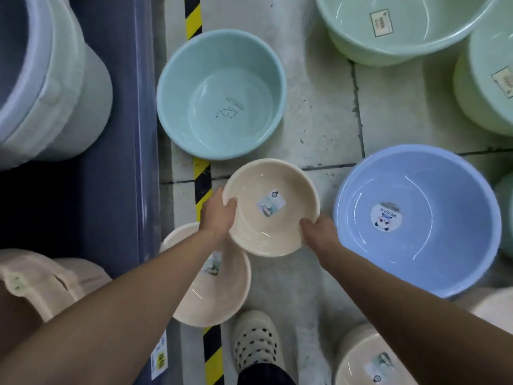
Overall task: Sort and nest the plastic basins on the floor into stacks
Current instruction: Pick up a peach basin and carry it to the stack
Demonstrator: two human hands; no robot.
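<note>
I hold a small cream basin [277, 190] above the floor with both hands. My left hand [216, 215] grips its left rim and my right hand [319, 232] grips its near right rim. A second cream basin [222, 295] lies on the floor just below and left, partly hidden by my left forearm. A light teal basin [222, 93] sits farther ahead. A blue basin [416, 220] with a panda sticker lies to the right. Another cream basin [369, 357] shows at the bottom right.
Pale green basins [402, 26] stand at the top right, one more at the right edge [485, 81]. A dark blue shelf [125, 134] on the left carries large white tubs [41, 79]. Yellow-black hazard tape [202, 184] runs along the tiled floor. My shoe [255, 340] is below.
</note>
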